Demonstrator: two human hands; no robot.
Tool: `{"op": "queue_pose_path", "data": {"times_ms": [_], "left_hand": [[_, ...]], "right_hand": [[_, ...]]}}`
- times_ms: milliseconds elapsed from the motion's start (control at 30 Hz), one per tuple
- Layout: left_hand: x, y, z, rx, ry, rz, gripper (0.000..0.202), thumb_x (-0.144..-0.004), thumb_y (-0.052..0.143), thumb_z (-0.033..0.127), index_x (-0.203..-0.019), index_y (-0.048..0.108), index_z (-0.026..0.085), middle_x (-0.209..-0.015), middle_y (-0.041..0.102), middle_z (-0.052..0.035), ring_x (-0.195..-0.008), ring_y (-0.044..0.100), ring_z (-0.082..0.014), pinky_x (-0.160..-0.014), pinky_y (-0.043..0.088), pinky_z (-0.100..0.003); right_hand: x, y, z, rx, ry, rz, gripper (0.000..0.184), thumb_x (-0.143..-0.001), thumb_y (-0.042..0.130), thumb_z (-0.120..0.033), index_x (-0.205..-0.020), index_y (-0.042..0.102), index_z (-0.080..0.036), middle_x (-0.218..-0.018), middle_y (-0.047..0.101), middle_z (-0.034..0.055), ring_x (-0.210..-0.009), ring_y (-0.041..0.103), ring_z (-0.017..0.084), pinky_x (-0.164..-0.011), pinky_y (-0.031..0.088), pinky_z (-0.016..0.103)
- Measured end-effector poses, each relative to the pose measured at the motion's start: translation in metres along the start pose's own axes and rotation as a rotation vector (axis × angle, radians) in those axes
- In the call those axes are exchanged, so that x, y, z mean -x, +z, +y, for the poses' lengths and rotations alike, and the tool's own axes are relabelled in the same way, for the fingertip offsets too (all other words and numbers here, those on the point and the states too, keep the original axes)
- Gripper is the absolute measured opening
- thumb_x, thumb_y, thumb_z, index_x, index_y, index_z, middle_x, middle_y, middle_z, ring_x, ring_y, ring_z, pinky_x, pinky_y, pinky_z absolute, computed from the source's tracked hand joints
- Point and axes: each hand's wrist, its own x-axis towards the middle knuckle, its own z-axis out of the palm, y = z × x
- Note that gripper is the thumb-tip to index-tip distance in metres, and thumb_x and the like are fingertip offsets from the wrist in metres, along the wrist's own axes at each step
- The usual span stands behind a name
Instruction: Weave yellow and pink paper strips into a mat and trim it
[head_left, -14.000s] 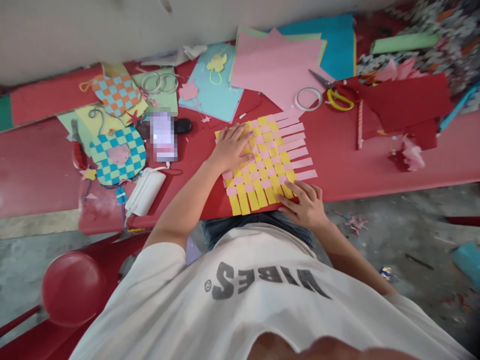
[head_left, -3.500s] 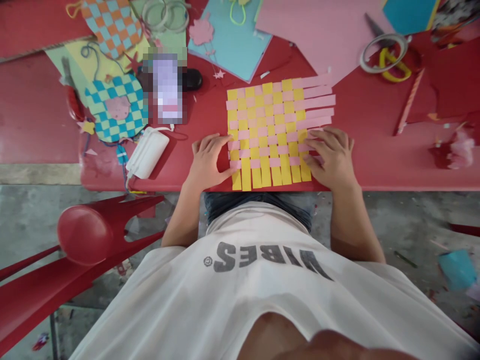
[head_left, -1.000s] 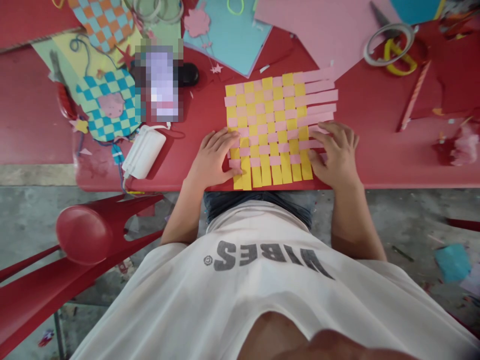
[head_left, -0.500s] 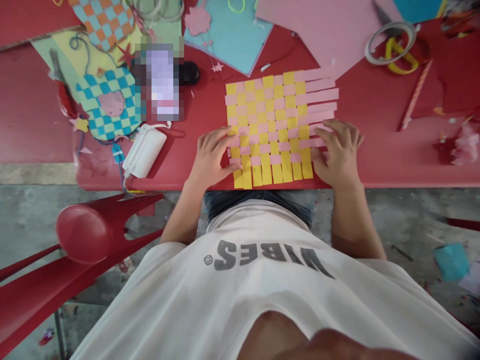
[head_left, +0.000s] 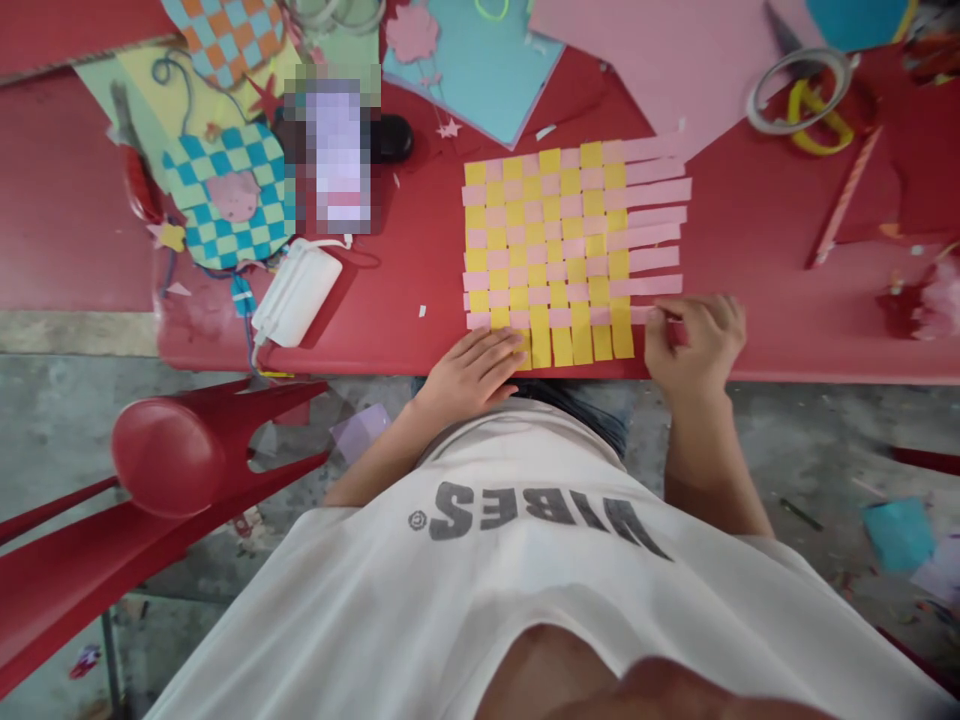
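Nearest: the left hand [head_left: 472,375] lies at the near edge of the tabletop [head_left: 810,320], palm down. Its fingers are flat and point towards the person's right, their tips on the near left corner of the woven mat [head_left: 547,240].
Right hand: the right hand [head_left: 694,340] sits just off the mat's near right corner, knuckles up and fingers curled in. Thumb and forefinger are pinched on the free end of the nearest pink strip [head_left: 637,314].
Hands: apart, one at each near corner.
Key relation: the pinched strip runs left to right, from one hand across towards the other. Its loose end is at the right hand, the closer of the two. The left hand only presses by the yellow strip ends [head_left: 581,345].
Mat: flat on the tabletop, between and just beyond both hands. Yellow runs away from the person and pink runs crosswise, with pink tails [head_left: 658,215] jutting out beyond the right hand.
Left of the left hand: a white pouch [head_left: 296,295], and farther off a checkered piece [head_left: 225,200].
Far beyond the right hand: a tape ring [head_left: 757,95], scissors [head_left: 821,125] and a pink sheet [head_left: 660,50].
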Motion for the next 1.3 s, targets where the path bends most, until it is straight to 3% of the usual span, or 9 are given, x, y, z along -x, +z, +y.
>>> {"op": "queue_pose_path", "data": {"times_ms": [267, 533, 733, 867, 1000, 1100, 1300], "left_hand": [[-0.002, 0.006, -0.006, -0.002, 0.012, 0.01, 0.049, -0.12, 0.065, 0.03, -0.168, 0.067, 0.022, -0.169, 0.073, -0.0158, -0.166, 0.065, -0.032, -0.142, 0.057, -0.06], [-0.002, 0.006, -0.005, -0.067, 0.05, 0.062, 0.052, -0.118, 0.068, 0.028, -0.17, 0.065, 0.02, -0.167, 0.074, -0.0166, -0.163, 0.068, -0.0324, -0.139, 0.061, -0.058], [-0.002, 0.007, -0.005, -0.007, -0.001, 0.022, 0.052, -0.119, 0.066, 0.03, -0.171, 0.065, 0.024, -0.169, 0.073, -0.0156, -0.165, 0.066, -0.0317, -0.142, 0.058, -0.059], [-0.002, 0.01, -0.005, -0.004, -0.004, 0.047, 0.054, -0.119, 0.066, 0.03, -0.172, 0.063, 0.025, -0.168, 0.074, -0.0147, -0.165, 0.066, -0.0315, -0.142, 0.059, -0.059], [-0.001, 0.011, -0.004, -0.066, 0.041, 0.098, 0.055, -0.119, 0.068, 0.028, -0.173, 0.062, 0.023, -0.167, 0.075, -0.0141, -0.162, 0.069, -0.0313, -0.139, 0.062, -0.057], [-0.001, 0.011, -0.003, -0.079, 0.048, 0.101, 0.054, -0.118, 0.068, 0.028, -0.172, 0.062, 0.022, -0.167, 0.075, -0.0143, -0.162, 0.07, -0.0315, -0.138, 0.063, -0.057], [-0.004, 0.007, -0.001, -0.092, 0.047, 0.084, 0.048, -0.118, 0.068, 0.028, -0.165, 0.068, 0.021, -0.165, 0.076, -0.0148, -0.16, 0.071, -0.0319, -0.136, 0.064, -0.056]], "right_hand": [[0.003, 0.006, 0.017, 0.052, 0.031, 0.017, 0.026, -0.106, 0.07, -0.052, -0.095, 0.08, -0.03, -0.098, 0.081, 0.0118, -0.101, 0.075, 0.04, -0.098, 0.063, 0.066], [-0.004, 0.011, 0.022, 0.025, 0.059, 0.047, 0.029, -0.102, 0.076, -0.052, -0.083, 0.074, -0.031, -0.088, 0.075, 0.0103, -0.093, 0.073, 0.039, -0.091, 0.064, 0.065], [-0.011, 0.014, 0.028, 0.042, 0.057, 0.057, 0.034, -0.104, 0.075, -0.057, -0.082, 0.073, -0.031, -0.086, 0.072, 0.0099, -0.088, 0.07, 0.036, -0.085, 0.065, 0.063], [-0.012, 0.015, 0.028, 0.059, 0.071, 0.053, 0.03, -0.104, 0.075, -0.052, -0.084, 0.073, -0.03, -0.093, 0.074, 0.0126, -0.096, 0.072, 0.04, -0.092, 0.063, 0.067], [-0.005, 0.01, 0.018, 0.081, 0.026, 0.043, 0.028, -0.108, 0.07, -0.051, -0.092, 0.078, -0.029, -0.104, 0.078, 0.0142, -0.108, 0.074, 0.043, -0.102, 0.059, 0.07], [-0.001, 0.002, 0.003, 0.069, -0.082, -0.049, 0.027, -0.11, 0.069, -0.051, -0.1, 0.083, -0.031, -0.107, 0.081, 0.012, -0.108, 0.075, 0.04, -0.102, 0.058, 0.065], [-0.012, -0.014, -0.055, 0.03, -0.313, -0.223, 0.021, -0.112, 0.071, -0.046, -0.102, 0.084, -0.032, -0.107, 0.085, 0.0065, -0.1, 0.077, 0.033, -0.093, 0.055, 0.054]]}}
